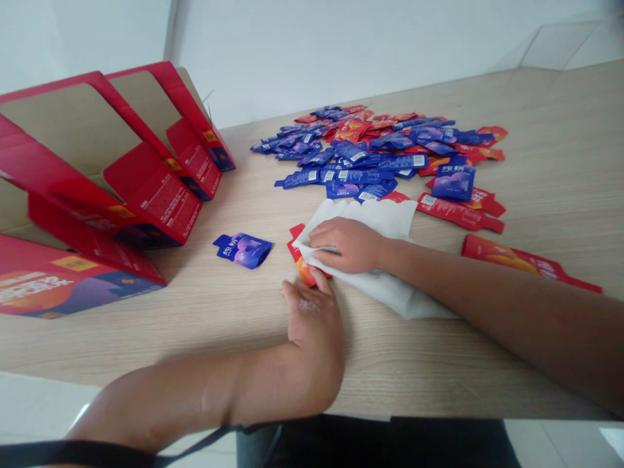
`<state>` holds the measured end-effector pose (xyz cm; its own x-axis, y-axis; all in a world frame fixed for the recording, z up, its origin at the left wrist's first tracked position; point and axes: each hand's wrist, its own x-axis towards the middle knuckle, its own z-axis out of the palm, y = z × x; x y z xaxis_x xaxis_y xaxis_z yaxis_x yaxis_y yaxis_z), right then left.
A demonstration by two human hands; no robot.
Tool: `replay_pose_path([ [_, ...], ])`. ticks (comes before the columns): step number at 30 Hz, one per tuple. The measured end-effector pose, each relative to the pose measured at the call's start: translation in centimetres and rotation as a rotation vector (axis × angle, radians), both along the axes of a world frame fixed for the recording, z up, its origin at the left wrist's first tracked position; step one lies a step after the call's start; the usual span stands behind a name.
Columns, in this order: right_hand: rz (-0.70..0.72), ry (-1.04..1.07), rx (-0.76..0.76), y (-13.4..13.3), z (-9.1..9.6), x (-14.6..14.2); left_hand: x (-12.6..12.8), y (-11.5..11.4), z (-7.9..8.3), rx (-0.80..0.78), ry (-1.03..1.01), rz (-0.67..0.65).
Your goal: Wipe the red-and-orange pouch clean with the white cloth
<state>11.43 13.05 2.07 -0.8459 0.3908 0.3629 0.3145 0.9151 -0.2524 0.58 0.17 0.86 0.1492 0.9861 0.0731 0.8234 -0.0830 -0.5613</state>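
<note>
A red and orange pouch [306,273] lies flat on the table, partly covered by a white cloth [385,221]. My right hand [346,244] presses on the cloth over the pouch, with a fold of it gathered under curled fingers. At the pouch's near edge, my left hand [314,312] holds it down, its fingertips partly hidden. To the left, apart from both hands, rests a single blue pouch [244,250] with purple fruit printed on it.
A large pile of blue and red pouches [361,153] spreads across the back of the table [546,156]. Red open-topped cartons [160,195] stand at the left. A red pouch [507,257] lies beyond my right forearm. The wall rises behind the table.
</note>
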Motion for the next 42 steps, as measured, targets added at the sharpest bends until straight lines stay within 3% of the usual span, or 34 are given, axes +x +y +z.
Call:
replay_pose_path([
  [5, 0.103, -0.007, -0.009, 0.1, 0.0, 0.0, 0.0, -0.1, 0.1, -0.003, 0.007, 0.005],
  [13, -0.060, -0.033, -0.043, 0.2, 0.1, 0.0, 0.4, 0.1, 0.8, -0.102, 0.054, 0.068],
  [20, 0.082, 0.014, -0.024, 0.1, 0.0, 0.0, 0.5, 0.1, 1.1, -0.103, -0.029, 0.076],
  [28, -0.113, -0.006, -0.041, 0.3, -0.1, 0.1, 0.3, 0.1, 0.7, -0.084, -0.053, 0.058],
  [36, 0.049, 0.003, -0.009, 0.2, 0.0, 0.1, 0.3, 0.0, 0.6, -0.075, -0.063, 0.055],
  [42, -0.105, -0.001, -0.039, 0.2, -0.1, 0.0, 0.0, -0.1, 0.1, -0.012, -0.016, 0.019],
])
